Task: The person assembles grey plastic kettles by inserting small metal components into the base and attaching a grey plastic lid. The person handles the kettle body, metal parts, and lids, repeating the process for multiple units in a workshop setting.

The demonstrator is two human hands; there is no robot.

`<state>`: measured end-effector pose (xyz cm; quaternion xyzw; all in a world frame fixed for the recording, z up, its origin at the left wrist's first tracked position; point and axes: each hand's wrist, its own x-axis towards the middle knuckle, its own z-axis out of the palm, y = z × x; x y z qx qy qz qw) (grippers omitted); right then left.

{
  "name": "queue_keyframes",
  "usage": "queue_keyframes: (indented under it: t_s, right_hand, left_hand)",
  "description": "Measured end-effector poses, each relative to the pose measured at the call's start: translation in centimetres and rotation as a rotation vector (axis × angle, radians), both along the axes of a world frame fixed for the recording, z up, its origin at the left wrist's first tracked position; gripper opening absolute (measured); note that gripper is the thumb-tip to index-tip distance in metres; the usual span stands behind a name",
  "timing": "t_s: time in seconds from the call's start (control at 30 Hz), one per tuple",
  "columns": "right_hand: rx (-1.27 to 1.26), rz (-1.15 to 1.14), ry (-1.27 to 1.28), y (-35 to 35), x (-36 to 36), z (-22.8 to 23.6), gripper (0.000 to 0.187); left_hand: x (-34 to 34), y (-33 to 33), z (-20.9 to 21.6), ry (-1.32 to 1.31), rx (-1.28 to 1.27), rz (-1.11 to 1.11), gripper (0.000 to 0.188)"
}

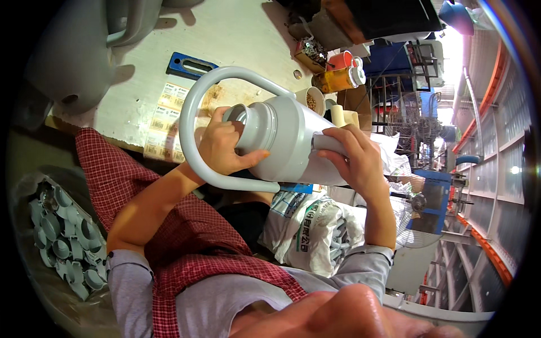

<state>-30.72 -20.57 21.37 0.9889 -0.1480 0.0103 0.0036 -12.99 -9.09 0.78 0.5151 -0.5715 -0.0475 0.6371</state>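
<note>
The grey plastic jug (287, 141) lay on its side in mid-air above the person's lap, clear of the bench (236, 34), its looped handle (194, 112) arcing toward nine o'clock. The left hand (222, 147) was wrapped closed around the neck by the open mouth; the right hand (358, 158) was clamped on the body at three o'clock. It looked light, stiff and smooth, likely slippery, best held at neck or handle. Barcode labels (163, 121) lay at ten o'clock, grey caps (62, 242) in a bag at eight, a white sack (307, 228) at six.
</note>
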Motion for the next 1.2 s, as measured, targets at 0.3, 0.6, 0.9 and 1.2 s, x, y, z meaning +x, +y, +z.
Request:
queue_keyframes:
  t_s: [0.3, 0.6, 0.9, 1.2]
  right_hand:
    - [0.020, -0.008, 0.022, 0.3, 0.6, 0.0, 0.034]
    - [0.000, -0.038, 0.101, 0.6, 0.5, 0.3, 0.031]
    - [-0.235, 0.439, -0.047, -3.7, 0.3, -0.7, 0.033]
    - [0.174, 0.138, -0.559, 2.8, -11.7, -4.3, 0.014]
  left_hand:
    - [0.2, 0.7, 0.8, 0.005, 0.016, -0.027, 0.044]
    - [-0.5, 0.8, 0.8, 0.078, 0.054, -0.027, 0.046]
    - [-2.8, 0.6, 0.0, 0.185, 0.072, -0.003, 0.049]
    - [-5.0, 1.6, -1.5, 0.719, 0.252, 0.128, 0.051]
